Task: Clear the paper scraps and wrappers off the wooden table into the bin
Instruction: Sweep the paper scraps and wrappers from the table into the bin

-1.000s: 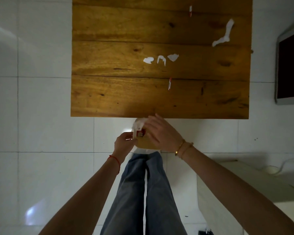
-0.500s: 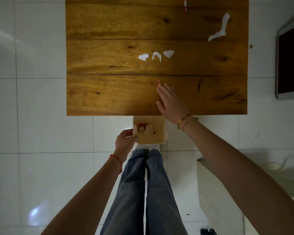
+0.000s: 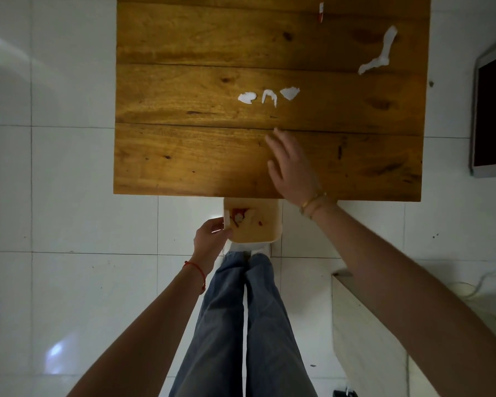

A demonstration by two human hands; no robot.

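The left hand (image 3: 212,236) gripped the rim of the small cream bin (image 3: 271,224) at the plank bench's (image 3: 184,156) six-o'clock edge. The right hand (image 3: 291,164) lay flat, fingers spread — empty. Three torn white scraps (image 3: 269,96) sat at its twelve o'clock, a long ragged strip (image 3: 380,57) at two.

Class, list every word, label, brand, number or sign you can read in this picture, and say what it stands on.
None can be read.
Red-and-white wrapper at the table's far edge: any print too small.
Wrappers in the bin: too blurred.
Dark screen: shows nothing.
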